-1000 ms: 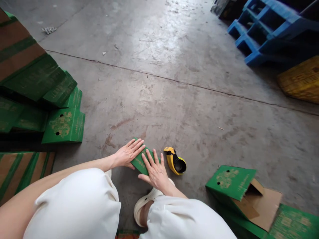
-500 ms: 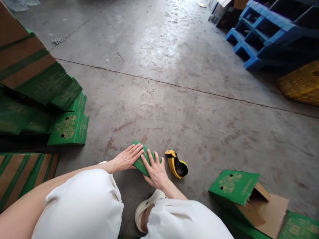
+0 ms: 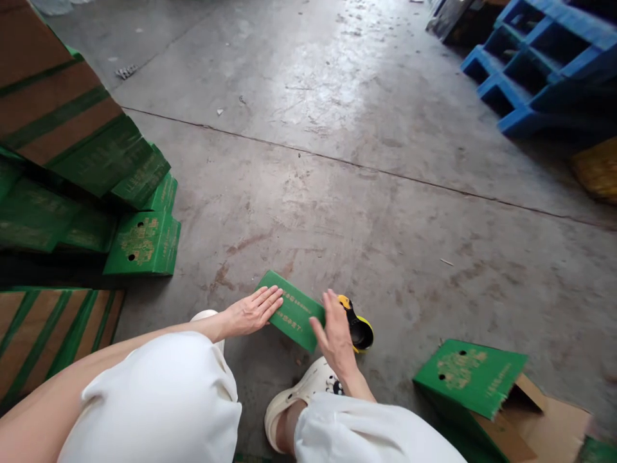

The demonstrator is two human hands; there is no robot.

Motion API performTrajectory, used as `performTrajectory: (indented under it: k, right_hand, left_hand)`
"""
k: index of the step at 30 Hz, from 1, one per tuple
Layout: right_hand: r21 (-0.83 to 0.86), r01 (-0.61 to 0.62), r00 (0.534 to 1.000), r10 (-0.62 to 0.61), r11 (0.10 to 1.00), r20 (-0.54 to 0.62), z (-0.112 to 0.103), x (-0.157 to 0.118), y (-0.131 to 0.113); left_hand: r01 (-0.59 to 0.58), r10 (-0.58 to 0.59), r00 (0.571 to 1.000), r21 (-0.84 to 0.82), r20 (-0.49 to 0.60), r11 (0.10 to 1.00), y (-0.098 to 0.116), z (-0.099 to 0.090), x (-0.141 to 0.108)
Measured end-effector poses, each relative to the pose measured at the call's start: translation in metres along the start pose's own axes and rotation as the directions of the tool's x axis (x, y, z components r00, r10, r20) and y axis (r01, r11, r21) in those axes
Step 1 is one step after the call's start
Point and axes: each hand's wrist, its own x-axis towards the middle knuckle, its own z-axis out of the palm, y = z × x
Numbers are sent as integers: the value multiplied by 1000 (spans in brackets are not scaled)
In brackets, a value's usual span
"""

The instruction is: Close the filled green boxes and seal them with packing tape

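Note:
A green cardboard box with gold print stands upright between my knees, its long narrow side facing up. My left hand lies flat across its left end, fingers stretched out. Over its right end is my right hand, fingers extended and thumb apart, holding nothing; whether it touches the cardboard I cannot tell. Just beyond that hand, a yellow and black tape dispenser lies on the floor, partly hidden by the fingers.
Green boxes are stacked at the left. An open green carton stands at the lower right, flaps spread. Blue pallets and a yellow crate are at the upper right. A seam crosses the concrete floor.
My right hand has moved right, off the middle of the green box toward the tape dispenser, uncovering the printed side. The left hand stays on the left end. The view has shifted slightly.

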Motion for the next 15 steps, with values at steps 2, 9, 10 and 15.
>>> performTrajectory:
  k: [2, 9, 10, 15]
  right_hand:
    - [87, -330, 930, 339, 940, -142, 1, -25, 26]
    - [-251, -625, 752, 657, 739, 60, 23, -64, 65]
    - [-319, -608, 750, 658, 727, 70, 26, -57, 63]
    - [-351, -644, 661, 726, 680, 192, 19, -19, 60]
  left_hand:
    - [-1, 1, 1000, -7, -2, 1000, -1, 2, -1]
    - [1, -2, 1000, -37, -28, 999, 0, 5, -1]
    - [1, -2, 1000, -36, -26, 999, 0, 5, -1]
    - [-5, 4, 1000, -32, -28, 999, -1, 2, 0]
